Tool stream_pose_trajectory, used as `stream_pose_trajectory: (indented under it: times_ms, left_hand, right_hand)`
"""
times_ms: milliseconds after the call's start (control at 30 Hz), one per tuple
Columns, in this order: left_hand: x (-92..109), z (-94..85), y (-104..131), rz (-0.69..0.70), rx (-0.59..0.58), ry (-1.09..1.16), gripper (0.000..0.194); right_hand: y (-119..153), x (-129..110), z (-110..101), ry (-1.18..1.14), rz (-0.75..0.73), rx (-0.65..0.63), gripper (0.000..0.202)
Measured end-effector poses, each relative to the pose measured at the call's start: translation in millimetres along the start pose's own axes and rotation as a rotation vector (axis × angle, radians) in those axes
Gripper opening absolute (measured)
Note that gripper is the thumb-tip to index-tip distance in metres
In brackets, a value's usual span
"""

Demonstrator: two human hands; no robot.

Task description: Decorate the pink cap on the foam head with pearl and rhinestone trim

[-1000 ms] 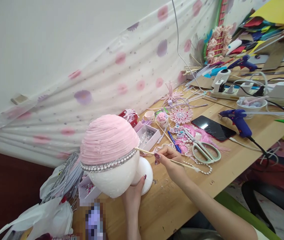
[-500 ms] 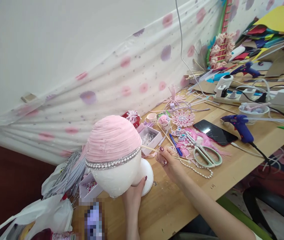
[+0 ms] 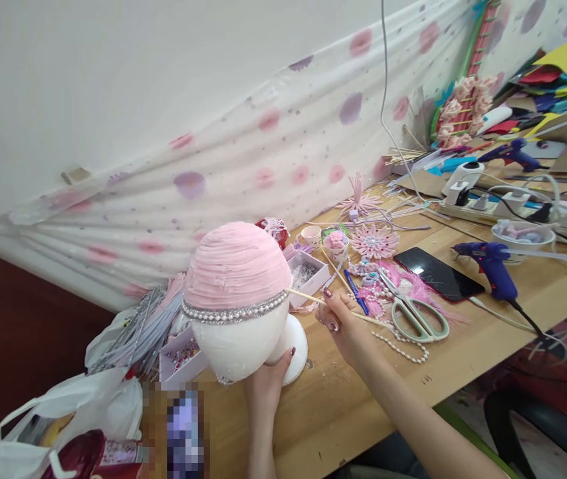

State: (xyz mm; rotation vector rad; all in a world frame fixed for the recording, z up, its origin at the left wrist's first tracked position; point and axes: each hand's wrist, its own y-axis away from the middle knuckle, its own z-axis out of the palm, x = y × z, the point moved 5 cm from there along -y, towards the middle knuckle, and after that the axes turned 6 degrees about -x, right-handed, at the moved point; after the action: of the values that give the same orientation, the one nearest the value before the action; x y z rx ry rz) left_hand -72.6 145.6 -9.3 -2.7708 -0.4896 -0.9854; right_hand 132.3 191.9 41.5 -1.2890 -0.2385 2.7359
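A white foam mannequin head [image 3: 240, 342] lies tilted over the wooden table, its round base [image 3: 297, 352] to the right. Pink ribbed strips form a cap [image 3: 238, 269] over its crown, edged by a band of silver trim and white pearls [image 3: 233, 311]. My left hand [image 3: 269, 378] is closed round the neck from below, most of its fingers hidden behind the foam. Pinched in my right hand [image 3: 343, 322] is a thin wooden stick [image 3: 308, 297], whose tip meets the pearl band at the cap's right edge.
Scissors [image 3: 420, 319], a pearl string [image 3: 405, 352], a blue pen [image 3: 356, 293] and a dark tablet [image 3: 437, 273] lie right of my right hand. Farther right are a blue glue gun [image 3: 492, 266] and a power strip [image 3: 477, 203]. A bead box [image 3: 181, 369] and plastic bag [image 3: 74, 406] sit left.
The view has shifted slightly, so most things appear farther right. My left hand still grips the head's neck, and the stick's tip stays at the pearl band.
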Motion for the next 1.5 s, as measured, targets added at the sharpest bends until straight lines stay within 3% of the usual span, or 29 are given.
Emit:
stream_pose_trajectory:
  times_ms: [200,433,633,867,1000,1267,1500]
  left_hand:
    - [1.8,-2.6,1.0,-0.042,0.008,0.030,0.065]
    - [8.8,-4.6,2.9,-0.045,-0.006,0.063,0.062]
    - [7.7,-2.1,2.1,-0.011,-0.022,0.060,0.059]
    - [4.5,3.4,-0.4,0.033,0.002,0.034,0.069]
    - [2.0,6.7,-2.1,0.067,0.005,0.025,0.071]
    - [-6.6,10.7,-0.4,0.042,0.027,-0.016,0.083]
    - [-2.0,9.7,-0.9,0.077,0.039,-0.024,0.067]
  right_hand:
    - [1.2,-11.6,-10.3,0.006,-0.062,0.064,0.066]
    - [15.1,-34.7,14.3,0.106,-0.110,0.049,0.060]
    - [11.7,-26.4,22.3,0.126,-0.085,0.026,0.060]
    - [0.3,-17.6,22.4,0.112,-0.042,-0.017,0.063]
    - [-6.9,-24.3,23.2,0.103,-0.016,-0.089,0.068]
    - [-1.1,-38.4,36.4,0.139,-0.114,-0.059,0.065]
    - [-10.2,-29.8,37.0,0.160,-0.116,-0.106,0.061]
